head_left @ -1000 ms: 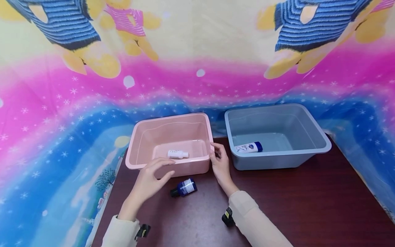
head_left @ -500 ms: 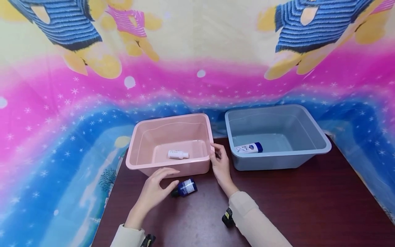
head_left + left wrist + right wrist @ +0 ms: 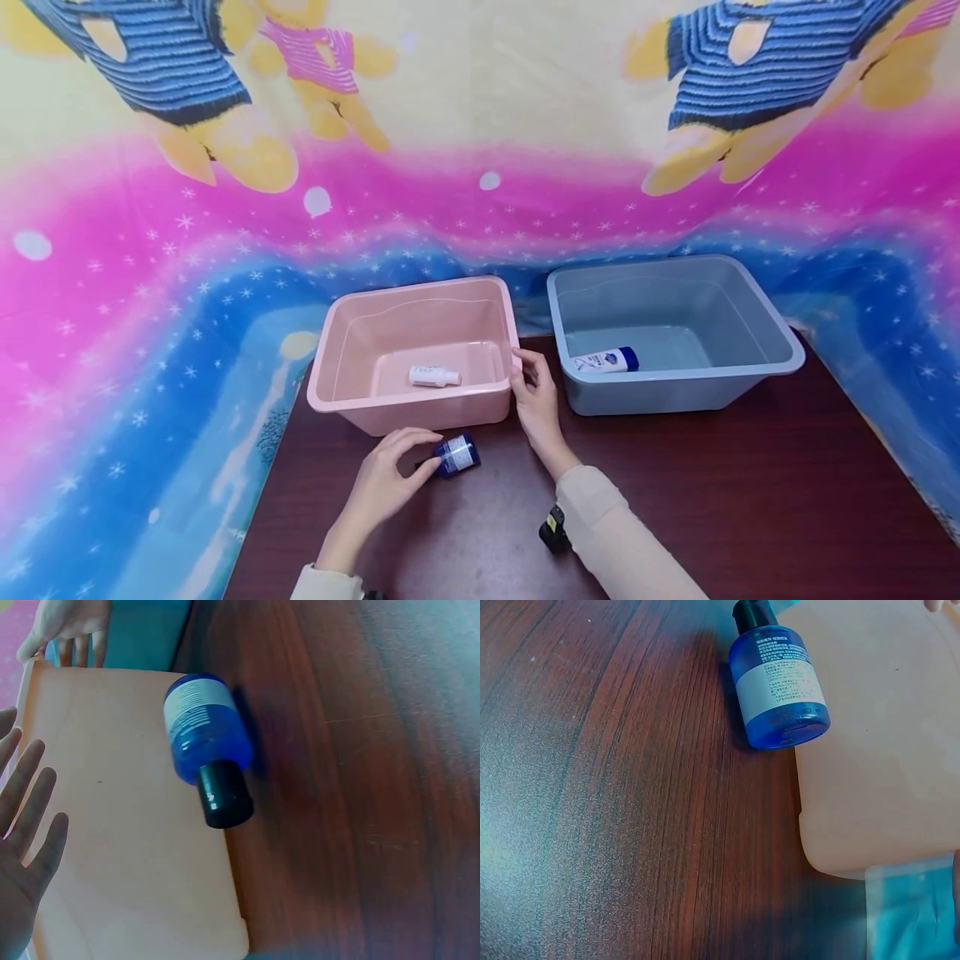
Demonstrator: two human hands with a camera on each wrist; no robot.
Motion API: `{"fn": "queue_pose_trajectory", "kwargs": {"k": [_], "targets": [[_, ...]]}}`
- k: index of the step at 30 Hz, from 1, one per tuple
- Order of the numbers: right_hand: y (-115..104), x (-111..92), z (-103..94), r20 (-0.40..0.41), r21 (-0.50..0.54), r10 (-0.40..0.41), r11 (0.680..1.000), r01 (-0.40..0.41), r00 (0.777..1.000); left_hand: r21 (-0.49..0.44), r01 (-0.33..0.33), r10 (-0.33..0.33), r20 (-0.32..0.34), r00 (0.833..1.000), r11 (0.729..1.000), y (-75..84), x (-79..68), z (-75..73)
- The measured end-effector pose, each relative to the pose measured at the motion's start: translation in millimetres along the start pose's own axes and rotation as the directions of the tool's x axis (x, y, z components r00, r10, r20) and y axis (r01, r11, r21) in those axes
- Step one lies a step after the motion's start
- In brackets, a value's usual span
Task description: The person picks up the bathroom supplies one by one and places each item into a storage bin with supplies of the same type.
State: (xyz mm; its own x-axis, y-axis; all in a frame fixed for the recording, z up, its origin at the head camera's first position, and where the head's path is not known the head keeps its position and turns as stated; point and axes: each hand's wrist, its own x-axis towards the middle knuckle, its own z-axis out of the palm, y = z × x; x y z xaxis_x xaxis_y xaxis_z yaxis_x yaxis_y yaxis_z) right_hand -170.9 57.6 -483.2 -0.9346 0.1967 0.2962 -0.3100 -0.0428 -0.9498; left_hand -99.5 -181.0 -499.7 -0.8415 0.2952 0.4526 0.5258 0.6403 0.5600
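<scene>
A small blue bottle with a white label and a black cap lies on its side on the table, in front of the pink basin. My left hand is at its cap end in the head view, thumb and fingers apart. The left wrist view shows the fingers spread, not closed on the bottle. My right hand holds the right rim of the pink basin near its front corner, fingers bent at the edge. Inside that basin lies a small white bottle.
To the right stands a blue-grey basin with a white bottle with a blue cap lying in it. Both basins sit on a dark red-brown wooden table. A patterned cloth hangs behind and around the sides.
My left hand has come down and right, from the pink basin's front rim to the blue bottle's cap end. The right hand stays at the rim; the bottles have not moved.
</scene>
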Motion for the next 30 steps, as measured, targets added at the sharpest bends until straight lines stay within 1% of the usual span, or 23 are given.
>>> {"fn": "queue_pose_trajectory", "kwargs": {"k": [6, 13, 17, 21, 26, 30], "targets": [[-1, 0, -0.4, 0.0, 0.007, 0.019, 1.0, -0.019, 1.0, 0.021, 0.04, -0.041, 0.048, 0.998, 0.999, 1.1, -3.3, 7.6], [0, 0, -1.3, 0.006, 0.009, 0.029, 1.0, -0.029, 1.0, 0.008, 0.06, -0.061, 0.054, 0.997, 0.998, -1.9, -5.3, 19.2], [0, 0, -1.9, 0.01, 0.012, 0.026, 1.0, -0.026, 1.0, 0.0, 0.094, -0.094, 0.061, 0.994, 0.996, -4.6, -6.2, 25.0], [-1, 0, -1.9, 0.014, 0.012, 0.03, 0.999, -0.031, 0.999, -0.008, 0.141, -0.14, 0.069, 0.988, 0.99, -8.2, -7.3, 29.4], [-1, 1, -1.5, 0.012, 0.005, 0.033, 0.999, -0.033, 0.999, -0.005, 0.207, -0.205, 0.086, 0.975, 0.978, -14.8, -8.7, 34.1], [-1, 1, -0.8, 0.014, 0.006, 0.042, 0.999, -0.042, 0.999, -0.014, 0.238, -0.235, 0.095, 0.967, 0.971, -20.3, -9.1, 37.1]]}}
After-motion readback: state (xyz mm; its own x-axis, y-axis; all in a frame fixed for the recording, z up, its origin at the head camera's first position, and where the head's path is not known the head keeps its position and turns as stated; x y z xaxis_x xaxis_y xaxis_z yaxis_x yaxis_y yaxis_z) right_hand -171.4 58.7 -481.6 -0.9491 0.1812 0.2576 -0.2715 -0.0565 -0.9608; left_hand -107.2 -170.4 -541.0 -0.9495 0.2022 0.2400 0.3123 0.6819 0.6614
